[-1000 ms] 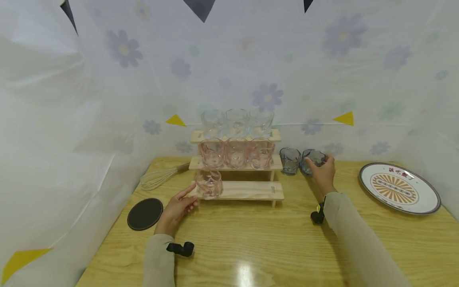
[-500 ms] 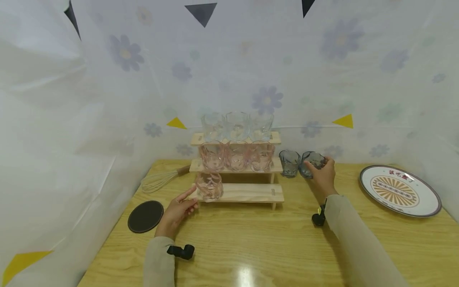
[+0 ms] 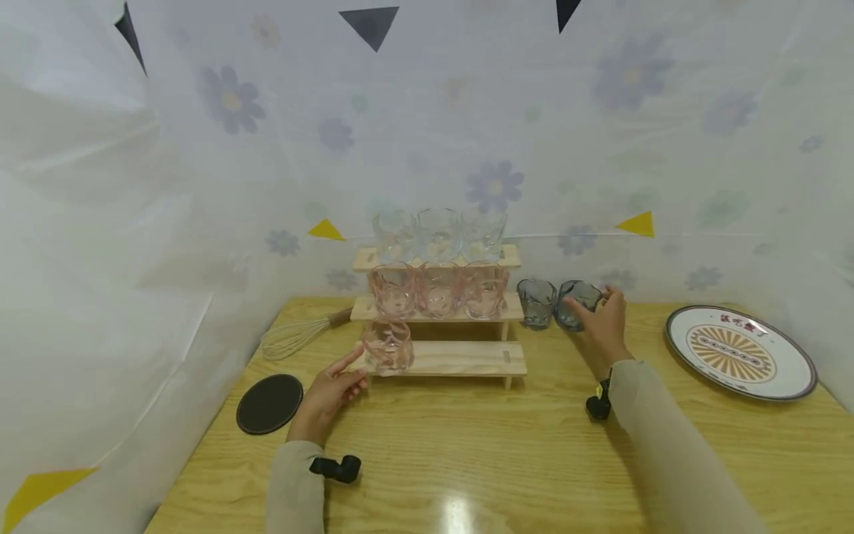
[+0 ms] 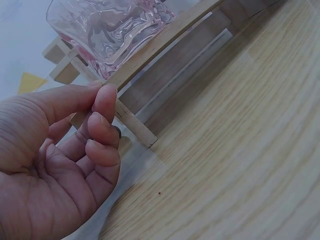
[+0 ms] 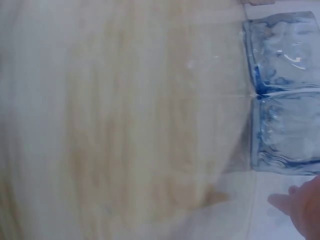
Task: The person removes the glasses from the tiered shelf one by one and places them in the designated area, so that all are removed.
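In the head view my left hand (image 3: pixel 330 393) is at the left end of the lowest shelf of a tiered wooden stand (image 3: pixel 467 359). Its thumb and forefinger pinch the shelf's corner in the left wrist view, and the other fingers curl below. A pink glass (image 3: pixel 388 347) stands on that shelf just beside the fingertips. On the table right of the stand, two blue-grey glasses, a left one (image 3: pixel 537 302) and a right one (image 3: pixel 575 313), stand side by side. My right hand (image 3: pixel 606 326) is spread around the right glass; the right wrist view shows a gap between finger and glass.
Pink glasses (image 3: pixel 439 293) fill the middle shelf, clear glasses (image 3: pixel 437 233) the top one. A whisk (image 3: pixel 296 337) and a black round coaster (image 3: pixel 270 404) lie at the left. A patterned plate (image 3: pixel 687 330) lies at the right. A floral curtain hangs behind.
My right hand's fingers have eased slightly to the right, off the side of the right blue-grey glass. The left hand stays at the shelf end. The head view has shifted slightly.
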